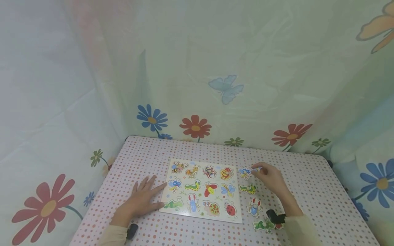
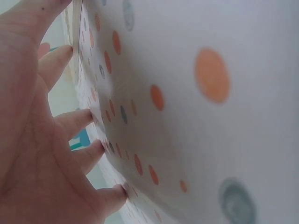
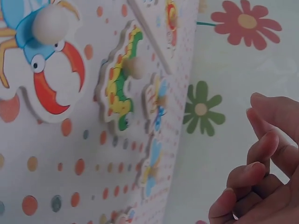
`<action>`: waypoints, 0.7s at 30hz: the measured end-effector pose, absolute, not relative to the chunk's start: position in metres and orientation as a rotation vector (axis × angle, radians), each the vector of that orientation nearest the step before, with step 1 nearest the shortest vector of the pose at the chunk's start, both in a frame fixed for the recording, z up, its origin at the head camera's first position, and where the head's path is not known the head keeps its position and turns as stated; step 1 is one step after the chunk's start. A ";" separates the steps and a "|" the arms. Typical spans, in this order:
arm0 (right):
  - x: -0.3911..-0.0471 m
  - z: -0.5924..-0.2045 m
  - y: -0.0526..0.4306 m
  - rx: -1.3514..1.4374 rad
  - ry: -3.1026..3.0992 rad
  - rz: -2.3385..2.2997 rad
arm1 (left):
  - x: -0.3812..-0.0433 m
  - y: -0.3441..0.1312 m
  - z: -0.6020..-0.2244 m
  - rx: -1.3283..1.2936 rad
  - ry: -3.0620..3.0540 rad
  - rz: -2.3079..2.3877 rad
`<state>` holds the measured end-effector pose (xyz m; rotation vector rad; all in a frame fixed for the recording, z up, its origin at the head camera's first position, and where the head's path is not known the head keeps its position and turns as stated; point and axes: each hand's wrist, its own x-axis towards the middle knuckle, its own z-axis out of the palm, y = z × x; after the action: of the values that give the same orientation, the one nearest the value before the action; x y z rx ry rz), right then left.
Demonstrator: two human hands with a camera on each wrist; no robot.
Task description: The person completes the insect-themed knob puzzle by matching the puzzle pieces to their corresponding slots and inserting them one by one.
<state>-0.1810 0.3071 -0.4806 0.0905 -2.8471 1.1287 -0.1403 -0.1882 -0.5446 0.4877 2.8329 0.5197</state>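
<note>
Where the puzzle board (image 1: 223, 218) lies flat on the worktop (image 1: 184, 235), its left edge is touched by the left hand (image 1: 142, 198), with its fingers spread out and nothing held. The right hand (image 1: 271, 177) is held up past the board's right edge, near the blue bug piece (image 1: 244, 172). Its fingers are softly bent, and nothing is seen between them. Nearer the person, a caterpillar piece (image 1: 248, 189), a red-horned beetle piece (image 1: 254, 206) and a green grasshopper piece (image 1: 264, 225) are laid out beside the board. It cannot be told which spots on the board are filled. The step in hand seems to be the handling of the loose pieces, with none gripped now. If the blue bug piece is wanted next, its round knob (image 3: 161, 101) should be reached and pinched, while the board is held still.
</note>
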 end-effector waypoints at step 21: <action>-0.213 -0.521 0.303 -0.030 -2.990 1.167 | -0.141 -0.187 -0.542 0.476 2.835 0.497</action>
<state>-0.2134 0.3030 -0.5212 -0.0299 -2.9902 1.1666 -0.1407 -0.1866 -0.5423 0.4756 2.8352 0.4975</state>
